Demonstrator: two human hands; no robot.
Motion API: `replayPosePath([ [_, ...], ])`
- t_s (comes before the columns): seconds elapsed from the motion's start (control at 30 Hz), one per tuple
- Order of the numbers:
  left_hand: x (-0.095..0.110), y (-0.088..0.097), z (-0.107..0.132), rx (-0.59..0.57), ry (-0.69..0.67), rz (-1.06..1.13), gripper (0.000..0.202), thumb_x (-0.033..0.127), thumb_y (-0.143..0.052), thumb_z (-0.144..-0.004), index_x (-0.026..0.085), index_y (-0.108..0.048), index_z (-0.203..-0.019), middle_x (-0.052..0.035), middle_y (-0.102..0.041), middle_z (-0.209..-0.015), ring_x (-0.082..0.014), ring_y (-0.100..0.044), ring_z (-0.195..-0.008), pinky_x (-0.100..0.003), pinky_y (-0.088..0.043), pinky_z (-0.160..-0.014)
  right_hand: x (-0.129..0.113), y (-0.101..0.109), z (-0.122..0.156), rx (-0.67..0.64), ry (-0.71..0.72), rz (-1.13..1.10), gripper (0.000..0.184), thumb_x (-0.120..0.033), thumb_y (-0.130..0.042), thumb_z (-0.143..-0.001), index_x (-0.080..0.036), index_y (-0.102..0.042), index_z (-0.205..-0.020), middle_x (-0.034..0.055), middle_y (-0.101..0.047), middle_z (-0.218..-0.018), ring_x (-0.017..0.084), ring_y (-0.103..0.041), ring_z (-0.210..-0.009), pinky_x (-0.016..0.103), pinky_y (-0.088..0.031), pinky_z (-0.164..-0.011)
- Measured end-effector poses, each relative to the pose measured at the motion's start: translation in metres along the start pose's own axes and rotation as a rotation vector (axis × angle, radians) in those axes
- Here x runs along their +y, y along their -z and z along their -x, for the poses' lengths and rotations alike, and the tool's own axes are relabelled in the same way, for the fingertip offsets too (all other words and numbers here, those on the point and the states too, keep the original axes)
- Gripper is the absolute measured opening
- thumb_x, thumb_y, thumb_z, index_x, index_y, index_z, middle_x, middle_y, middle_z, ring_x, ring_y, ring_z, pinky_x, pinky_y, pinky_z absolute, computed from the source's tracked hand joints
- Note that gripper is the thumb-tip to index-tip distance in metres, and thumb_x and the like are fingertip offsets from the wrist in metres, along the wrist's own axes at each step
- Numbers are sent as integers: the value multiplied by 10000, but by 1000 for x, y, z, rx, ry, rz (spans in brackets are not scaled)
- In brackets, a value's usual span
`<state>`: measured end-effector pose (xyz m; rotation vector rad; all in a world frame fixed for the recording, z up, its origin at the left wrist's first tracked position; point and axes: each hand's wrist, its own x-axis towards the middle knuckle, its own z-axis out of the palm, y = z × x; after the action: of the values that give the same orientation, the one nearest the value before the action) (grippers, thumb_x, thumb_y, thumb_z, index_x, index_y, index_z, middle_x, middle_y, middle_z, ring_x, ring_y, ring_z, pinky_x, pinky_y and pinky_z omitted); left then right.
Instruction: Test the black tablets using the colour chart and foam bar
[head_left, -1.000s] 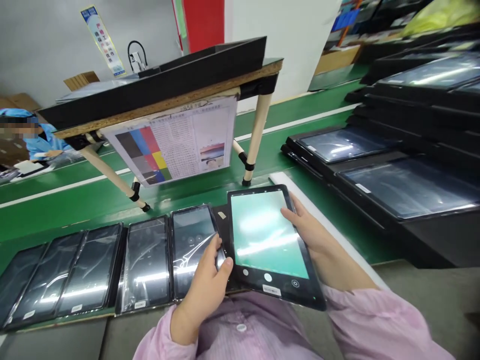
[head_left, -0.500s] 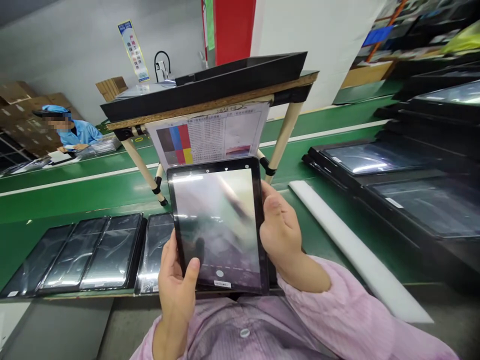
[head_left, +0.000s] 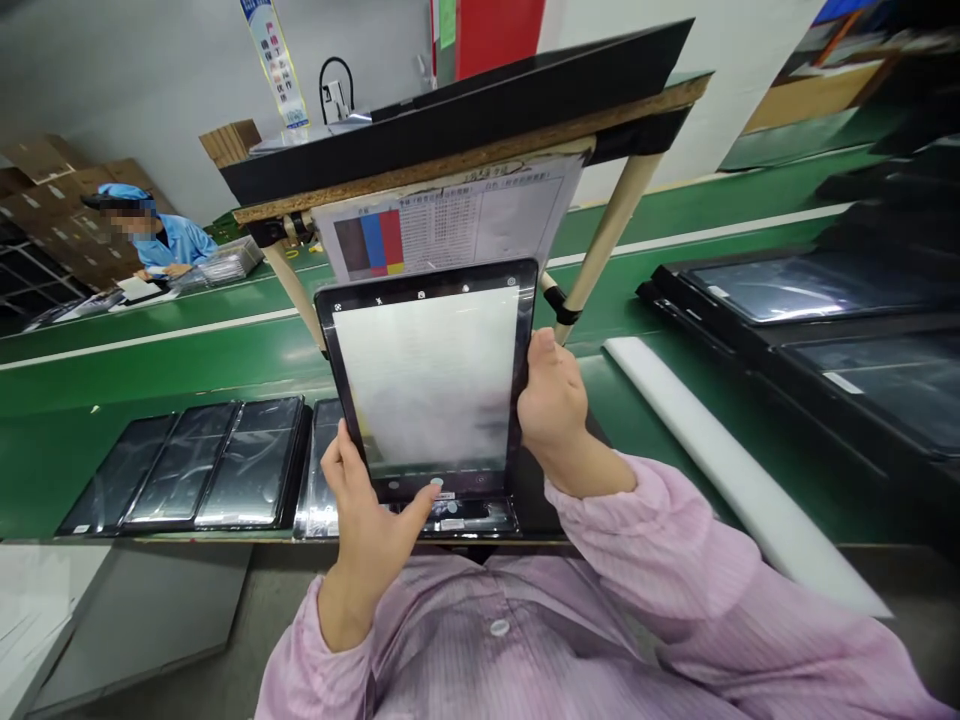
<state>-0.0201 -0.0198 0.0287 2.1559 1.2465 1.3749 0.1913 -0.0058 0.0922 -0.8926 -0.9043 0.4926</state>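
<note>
A black-framed tablet is held up, tilted, with a camera screen lit in pale grey and white. My left hand grips its lower left edge, the thumb lying at the round shutter button near the bottom of the screen. Around the right edge is closed my right hand, thumb pointing up; its fingers behind the tablet are hidden. Just beyond the tablet's top, a printed sheet with colour blocks hangs from a wooden shelf. Part of another tablet shows underneath, on the bench.
Several wrapped tablets lie in a row at left. A white foam strip runs along the right, beside black trays holding tablets. The shelf stands on pipe legs. A co-worker in blue sits at far left.
The tablet has been raised and tilted towards the printed sheet. My left thumb has moved onto the shutter button area. The screen picture has turned from blurred dark shapes to pale.
</note>
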Motion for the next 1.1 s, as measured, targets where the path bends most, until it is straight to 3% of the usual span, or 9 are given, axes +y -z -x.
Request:
replayPosePath([
  [0.1, 1, -4, 0, 0, -51, -84, 1180, 473, -818, -748, 234, -56, -1617, -169, -333, -1374, -355, -412, -1331, -584, -360, -1131, 1, -1, -3, 32, 25, 14, 653, -827, -564, -781, -220, -461, -564, -18, -441, -513, 118, -449, -491, 269, -400, -441],
  [0.2, 2, -7, 1, 8, -73, -125, 1190, 467, -811, -754, 235, -22, -1616, -168, -325, -1359, -355, -422, -1305, -585, -380, -1110, 1, -2, -5, 55, 57, 37, 709, -849, -560, -760, -208, -356, -535, -33, -343, -492, 81, -308, -453, 246, -282, -407],
  [0.33, 3, -11, 1, 26, -95, -152, 1198, 500, -796, -762, 221, -2, -1614, -176, -323, -1349, -362, -418, -1282, -589, -403, -1082, 2, -1, -9, 40, 98, 67, 728, -854, -522, -779, -211, -282, -537, -26, -274, -499, 84, -267, -467, 250, -269, -422],
  [1.1, 1, -19, -1, 97, -149, -247, 1234, 658, -742, -749, 161, -17, -1614, -191, -333, -1318, -372, -426, -1234, -623, -404, -1070, 14, 5, -14, 52, 49, 96, 764, -893, -485, -770, -209, -223, -551, -13, -225, -530, 93, -209, -494, 276, -209, -469],
])
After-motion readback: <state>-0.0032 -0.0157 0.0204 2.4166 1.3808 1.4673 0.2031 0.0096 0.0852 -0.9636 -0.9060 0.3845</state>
